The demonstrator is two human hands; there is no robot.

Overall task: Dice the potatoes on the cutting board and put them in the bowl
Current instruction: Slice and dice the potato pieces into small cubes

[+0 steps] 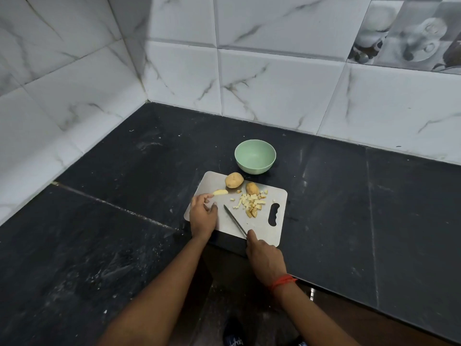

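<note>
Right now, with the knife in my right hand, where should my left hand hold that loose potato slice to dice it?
Probably take the slice by its left end, nearest your left hand, with the fingers pinching across its narrow width from above. It lies flat on the board with its length running left to right, so the right end stays free for the knife.

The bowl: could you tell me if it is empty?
Empty: the bowl shows a bare green inside; the dice lie on the board.
</note>
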